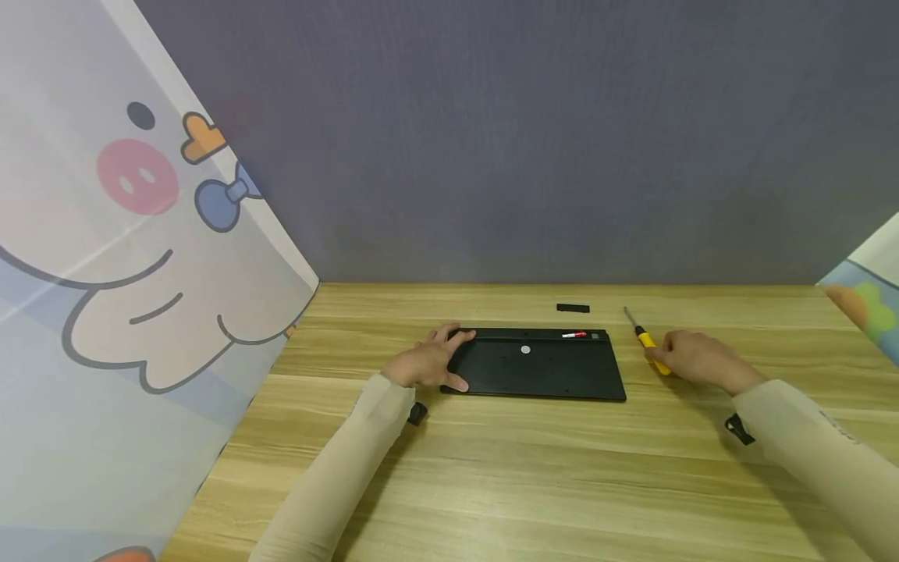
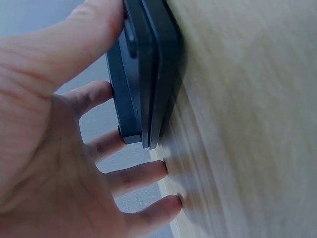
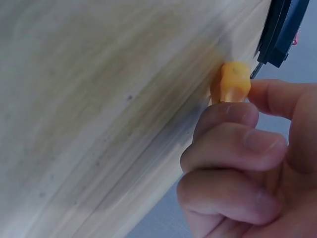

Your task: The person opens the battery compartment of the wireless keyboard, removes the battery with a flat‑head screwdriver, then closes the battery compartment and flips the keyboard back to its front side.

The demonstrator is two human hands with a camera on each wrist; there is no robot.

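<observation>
A black keyboard (image 1: 534, 371) lies underside up on the table, a round pale sticker on it and a battery (image 1: 573, 335) with a red end in the slot along its far edge. My left hand (image 1: 430, 361) spans its left end, thumb at the near edge and two fingers at the far edge; the other two fingertips reach the tabletop in the left wrist view. To the right, my right hand (image 1: 695, 361) pinches the yellow handle of a screwdriver (image 1: 648, 340) between thumb and index finger. Its metal shaft points away and slightly left.
Behind the keyboard lies a small black cover (image 1: 573, 308). The wooden table (image 1: 492, 476) ends at a grey wall (image 1: 520, 156) at the back. A panel with cartoon figures (image 1: 147, 234) borders the left side, and another patterned panel (image 1: 871, 304) stands at the right.
</observation>
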